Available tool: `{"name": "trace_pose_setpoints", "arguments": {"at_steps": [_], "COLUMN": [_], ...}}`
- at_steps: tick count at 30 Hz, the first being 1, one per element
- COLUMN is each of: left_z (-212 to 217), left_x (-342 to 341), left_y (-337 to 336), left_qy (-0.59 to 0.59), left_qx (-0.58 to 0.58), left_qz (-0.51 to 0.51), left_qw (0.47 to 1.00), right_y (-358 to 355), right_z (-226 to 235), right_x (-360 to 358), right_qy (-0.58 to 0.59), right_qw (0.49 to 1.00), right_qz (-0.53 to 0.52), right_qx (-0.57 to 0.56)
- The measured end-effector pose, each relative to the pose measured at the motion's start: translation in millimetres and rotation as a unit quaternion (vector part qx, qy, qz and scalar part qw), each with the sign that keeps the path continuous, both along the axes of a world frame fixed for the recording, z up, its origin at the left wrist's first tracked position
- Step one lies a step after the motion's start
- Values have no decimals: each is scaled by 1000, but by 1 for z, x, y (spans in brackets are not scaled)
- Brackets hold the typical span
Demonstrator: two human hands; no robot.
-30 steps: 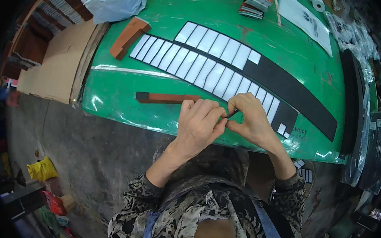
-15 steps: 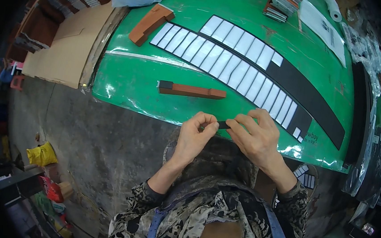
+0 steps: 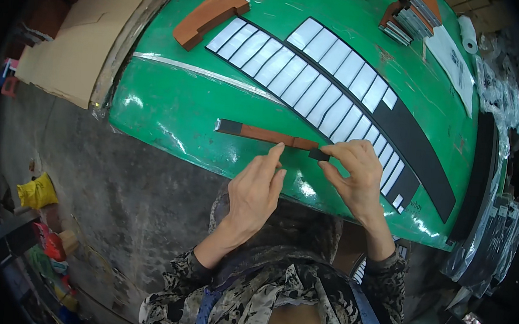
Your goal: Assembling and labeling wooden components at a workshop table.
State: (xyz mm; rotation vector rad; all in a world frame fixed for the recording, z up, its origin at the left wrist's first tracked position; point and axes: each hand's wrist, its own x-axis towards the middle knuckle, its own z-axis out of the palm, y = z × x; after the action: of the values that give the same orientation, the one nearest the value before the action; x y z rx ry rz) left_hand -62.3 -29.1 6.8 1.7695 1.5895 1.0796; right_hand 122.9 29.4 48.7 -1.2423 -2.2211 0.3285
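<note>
Head view: right hand (image 3: 356, 179) pinches a small black piece (image 3: 319, 155) betw. thumb and fingers, right at the 3 o'clock end of the brown strip (image 3: 266, 134). Left hand (image 3: 256, 189) holds nothing, fingers loosely open, index tip touching the strip's near edge. Half a sec ago both hands were together off the strip, at the worktop's near edge, pinching the small piece betw. them; now they've split and moved up to the strip, which lies where it did, black tip at its 9 o'clock end.

Green worktop (image 3: 179, 104) is glossy w/ a pale line across it. At 12 o'clock from the strip lies a long black sheet (image 3: 419, 147) carrying two rows of white rectangles (image 3: 314, 87). Further out at 11 o'clock, a stepped brown wood block (image 3: 210, 15); at 1 o'clock, a stack of flat pieces (image 3: 408, 18), a paper sheet (image 3: 456, 59) and a white roll (image 3: 468, 33). Cardboard (image 3: 80, 44) sits off the 9 o'clock side. Grey concrete floor (image 3: 98, 192) below, w/ a yellow bag (image 3: 36, 192) at 8 o'clock, contents not visible. Clear plastic bags (image 3: 497, 235) of dark items hang at the 3 o'clock rim.
</note>
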Motion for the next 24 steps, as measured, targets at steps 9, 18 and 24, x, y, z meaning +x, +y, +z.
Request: {"name": "trace_pose_setpoints", "arguments": {"at_steps": [9, 18, 24], "left_z": [-16, -21, -20], "left_x": [9, 5, 4], "left_y": [10, 11, 12], "left_qy": [96, 189, 200], "left_qx": [55, 97, 94], "left_qz": [3, 12, 16], "left_qw": [994, 977, 975], "right_y": [14, 18, 20], "right_z": [-9, -9, -10], "right_x": [-5, -6, -5], "right_qy": [6, -7, -11], "right_qw": [997, 996, 996], "right_qz": [20, 27, 27], "right_qx": [-75, -79, -87]}}
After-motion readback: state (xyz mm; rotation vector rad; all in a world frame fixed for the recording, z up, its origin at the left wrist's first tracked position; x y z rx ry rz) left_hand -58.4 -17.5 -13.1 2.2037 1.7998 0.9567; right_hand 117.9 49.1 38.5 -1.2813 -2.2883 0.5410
